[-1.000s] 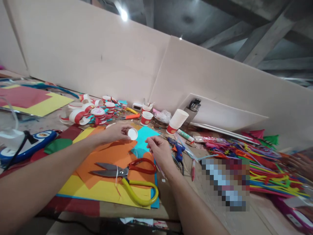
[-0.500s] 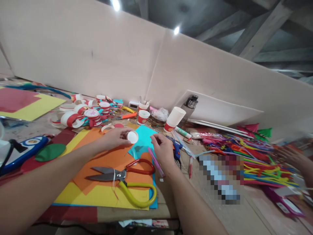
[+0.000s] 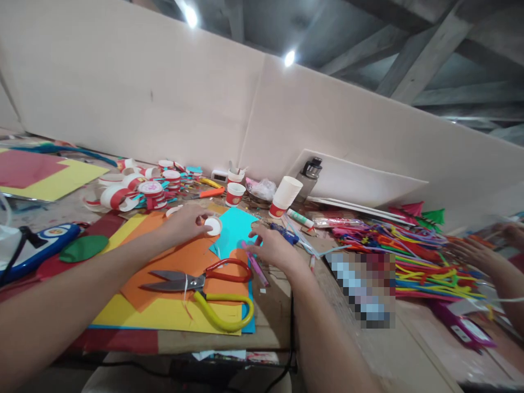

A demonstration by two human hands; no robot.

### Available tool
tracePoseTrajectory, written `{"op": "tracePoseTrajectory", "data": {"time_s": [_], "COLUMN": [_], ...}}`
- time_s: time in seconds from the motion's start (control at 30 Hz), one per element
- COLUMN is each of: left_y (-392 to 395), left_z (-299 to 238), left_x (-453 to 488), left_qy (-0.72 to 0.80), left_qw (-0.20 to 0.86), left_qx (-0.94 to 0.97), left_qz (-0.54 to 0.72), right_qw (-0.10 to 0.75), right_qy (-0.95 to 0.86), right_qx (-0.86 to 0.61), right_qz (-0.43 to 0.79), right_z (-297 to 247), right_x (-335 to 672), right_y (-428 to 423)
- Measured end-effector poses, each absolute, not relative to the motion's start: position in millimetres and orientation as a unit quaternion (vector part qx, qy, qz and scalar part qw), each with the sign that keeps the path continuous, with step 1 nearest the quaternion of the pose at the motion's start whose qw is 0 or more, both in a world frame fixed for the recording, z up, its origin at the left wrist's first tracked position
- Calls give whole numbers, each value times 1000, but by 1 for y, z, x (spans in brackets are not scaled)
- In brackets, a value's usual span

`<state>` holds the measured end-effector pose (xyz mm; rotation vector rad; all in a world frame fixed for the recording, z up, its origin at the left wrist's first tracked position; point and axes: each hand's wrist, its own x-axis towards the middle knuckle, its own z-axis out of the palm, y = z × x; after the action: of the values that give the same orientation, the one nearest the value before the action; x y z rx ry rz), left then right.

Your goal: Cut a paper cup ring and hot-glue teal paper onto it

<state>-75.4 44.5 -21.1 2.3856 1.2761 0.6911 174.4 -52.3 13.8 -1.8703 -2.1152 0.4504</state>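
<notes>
My left hand (image 3: 189,222) is closed around the edge of a small white paper cup bottom (image 3: 213,225) above the sheets. On the right, my right hand (image 3: 272,243) has its fingers curved and apart, with nothing seen between them. Just below its fingertips lies a purple-pink pen (image 3: 256,266). A bright blue sheet (image 3: 236,226) lies between the two hands, over orange paper (image 3: 172,256) and yellow paper (image 3: 204,321). Large scissors (image 3: 204,286) with one red and one yellow handle rest on these sheets, blades apart and pointing left.
Cut cup pieces (image 3: 152,192) cluster at the back left. Behind my hands stand a paper cup (image 3: 235,193), stacked cups (image 3: 285,195) and a bottle (image 3: 310,177). Coloured pipe cleaners (image 3: 429,273) lie at the right, near another person's hand (image 3: 470,252). A blue glue gun (image 3: 287,233) is beyond my right hand.
My right hand has opened its fingers and tilted over the pen. The left hand still holds the cup bottom, now turned slightly. The view has shifted a little.
</notes>
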Motion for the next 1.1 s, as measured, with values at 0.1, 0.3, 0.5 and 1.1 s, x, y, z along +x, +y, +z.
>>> {"op": "tracePoseTrajectory", "data": {"time_s": [0.1, 0.3, 0.5, 1.1], "left_y": [44, 37, 43, 46], "left_z": [-25, -26, -36, -18], "left_x": [-74, -69, -70, -79], "left_qy": [415, 372, 367, 405], "left_qw": [177, 227, 225, 208], "left_qx": [855, 874, 872, 846], "left_qz": [256, 214, 231, 277], "right_qw": [76, 109, 201, 185], "right_qy": [-728, -697, -650, -713], "right_qx": [-662, -688, -729, -671], "right_qz": [160, 169, 70, 82], "right_z": [11, 8, 3, 16], "right_x": [168, 161, 166, 134], "right_y": [-56, -54, -38, -54]}}
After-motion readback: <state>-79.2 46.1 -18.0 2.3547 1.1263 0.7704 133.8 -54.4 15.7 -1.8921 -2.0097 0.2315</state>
